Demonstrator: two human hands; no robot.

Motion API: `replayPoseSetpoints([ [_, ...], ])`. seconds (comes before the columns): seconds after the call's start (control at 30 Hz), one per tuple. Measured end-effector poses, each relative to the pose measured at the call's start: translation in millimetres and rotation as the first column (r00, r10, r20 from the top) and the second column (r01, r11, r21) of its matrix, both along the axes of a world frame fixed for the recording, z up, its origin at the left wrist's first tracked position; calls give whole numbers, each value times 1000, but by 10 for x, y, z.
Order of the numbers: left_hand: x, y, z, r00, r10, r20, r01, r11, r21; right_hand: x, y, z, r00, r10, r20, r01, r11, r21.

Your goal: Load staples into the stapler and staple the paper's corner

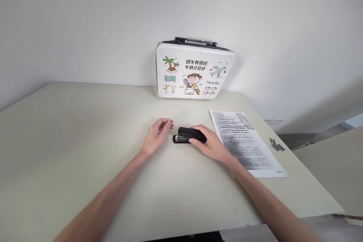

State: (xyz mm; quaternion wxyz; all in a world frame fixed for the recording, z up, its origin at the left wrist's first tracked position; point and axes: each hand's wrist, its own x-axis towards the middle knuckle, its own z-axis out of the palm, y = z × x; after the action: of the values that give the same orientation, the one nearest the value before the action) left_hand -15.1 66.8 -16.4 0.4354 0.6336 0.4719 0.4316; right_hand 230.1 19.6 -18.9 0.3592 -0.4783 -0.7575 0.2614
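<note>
A black stapler [189, 134] lies on the pale table, its nose toward the left and its metal staple track showing at the front. My right hand [209, 141] grips its rear end, with the thumb along the near side and the fingers over the top. Just left of the stapler's nose, and apart from it, is my left hand [159, 132]. Its fingers are curled in and the thumb meets the fingertips; anything between them is too small or hidden to make out.
A printed sheet of paper [241, 140] lies right of the stapler, partly under my right forearm. Several grey staple strips [277, 145] lie near the right edge of the table [70, 151]. A white cartoon-printed case [195, 70] with a black handle stands against the wall.
</note>
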Motion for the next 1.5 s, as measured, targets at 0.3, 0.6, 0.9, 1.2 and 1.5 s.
replayPoseSetpoints([
  [0.3,21,-29,57,999,38,-15,-38,999,-1,16,-5,-109,950,-260,-170,255,966,-52],
  [0.6,40,-38,51,996,85,25,-84,996,-38,35,-10,-146,917,-299,-265,271,953,-138],
  [0.9,49,-100,93,968,247,43,-246,969,-32,4,-16,-207,921,-301,-249,291,954,-78],
  [1.2,24,-108,58,979,192,70,-188,980,-65,-15,-83,-89,984,-180,-20,180,983,19],
  [1.5,68,-107,59,877,77,475,54,965,-257,-16,-151,-97,978,-206,26,185,921,342],
])
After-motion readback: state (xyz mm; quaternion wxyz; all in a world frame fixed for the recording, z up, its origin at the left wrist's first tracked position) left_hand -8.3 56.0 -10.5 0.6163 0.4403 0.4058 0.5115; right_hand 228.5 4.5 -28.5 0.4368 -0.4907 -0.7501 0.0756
